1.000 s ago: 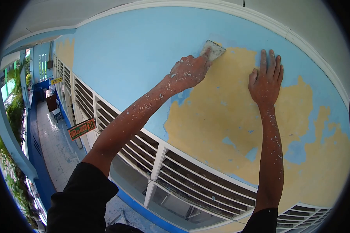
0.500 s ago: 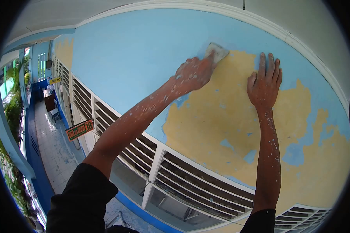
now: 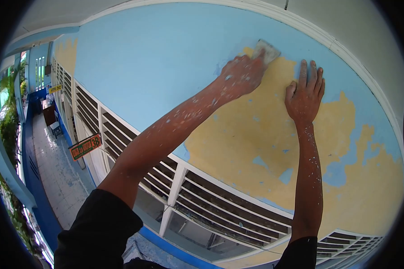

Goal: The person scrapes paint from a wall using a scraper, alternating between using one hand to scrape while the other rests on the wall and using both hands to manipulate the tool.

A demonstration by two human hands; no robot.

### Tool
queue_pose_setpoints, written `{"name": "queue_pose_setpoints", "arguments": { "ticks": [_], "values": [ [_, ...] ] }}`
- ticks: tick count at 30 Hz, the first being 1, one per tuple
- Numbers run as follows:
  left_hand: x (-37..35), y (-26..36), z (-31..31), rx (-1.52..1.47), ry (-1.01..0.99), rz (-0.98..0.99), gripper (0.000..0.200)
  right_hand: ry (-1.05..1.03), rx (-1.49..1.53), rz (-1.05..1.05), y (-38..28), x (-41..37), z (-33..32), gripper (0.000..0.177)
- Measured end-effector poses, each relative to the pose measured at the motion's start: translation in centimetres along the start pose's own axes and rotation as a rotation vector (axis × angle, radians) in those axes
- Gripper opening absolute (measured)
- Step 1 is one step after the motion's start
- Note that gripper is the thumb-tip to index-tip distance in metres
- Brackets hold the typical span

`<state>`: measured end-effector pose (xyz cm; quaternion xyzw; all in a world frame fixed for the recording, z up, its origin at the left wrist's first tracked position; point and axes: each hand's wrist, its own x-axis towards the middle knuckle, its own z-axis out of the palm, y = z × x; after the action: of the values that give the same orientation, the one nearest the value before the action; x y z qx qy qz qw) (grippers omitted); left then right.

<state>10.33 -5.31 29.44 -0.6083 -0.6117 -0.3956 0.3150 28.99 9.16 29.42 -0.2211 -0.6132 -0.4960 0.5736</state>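
Note:
My left hand [image 3: 244, 75] is closed around a scraper, its knuckles and forearm flecked with paint chips. The wide, pale blade of the scraper [image 3: 268, 51] lies against the wall where blue paint [image 3: 166, 58] meets a bare yellowish patch [image 3: 242, 127]. The scraper's handle is hidden in my fist. To the right, my right hand [image 3: 303, 101] rests on the wall with fingers stretched upward and holds nothing. Its fingertips touch blue paint, while the palm covers the border of the yellowish area.
White louvred windows [image 3: 229, 210] run below the painted wall. A hanging sign [image 3: 86, 146] juts out at the left, above a tiled corridor [image 3: 54, 166]. White moulding [image 3: 332, 43] edges the wall at the top. Plants [image 3: 9, 125] line the far left.
My left hand and the scraper have moved right and slightly up along the wall. More yellowish surface shows beside the blade. My right hand stays in place; the view has shifted slightly.

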Motion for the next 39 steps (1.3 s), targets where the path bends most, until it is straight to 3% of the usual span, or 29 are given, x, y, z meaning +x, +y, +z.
{"name": "queue_pose_setpoints", "arguments": {
  "ticks": [4,9,15,18,27,33,39],
  "values": [
    [1.3,-0.3,2.0,0.079,0.069,0.069,0.056,-0.004,0.009,-0.011,0.1,0.0,0.0,0.069],
    [-5.5,0.6,2.6,-0.003,-0.086,-0.129,0.058,0.014,0.018,0.000,0.2,-0.2,0.1,0.068],
    [-0.6,-0.8,1.2,0.005,0.077,-0.035,0.060,0.009,0.022,-0.006,0.2,-0.2,0.1,0.069],
    [-2.6,-0.2,0.0,-0.046,-0.098,-0.137,0.059,0.015,0.025,-0.015,0.3,-0.3,0.2,0.068],
    [-2.2,-1.7,0.3,0.028,-0.019,-0.016,0.050,0.030,0.020,-0.011,0.3,-0.5,0.3,0.067],
    [-3.2,-1.1,0.5,0.028,-0.125,-0.096,0.050,0.049,0.001,-0.001,0.3,-0.1,0.3,0.065],
    [-5.4,-1.3,2.1,0.102,0.000,-0.019,0.045,0.044,0.018,-0.019,0.2,-0.3,0.3,0.067]
  ]
}}
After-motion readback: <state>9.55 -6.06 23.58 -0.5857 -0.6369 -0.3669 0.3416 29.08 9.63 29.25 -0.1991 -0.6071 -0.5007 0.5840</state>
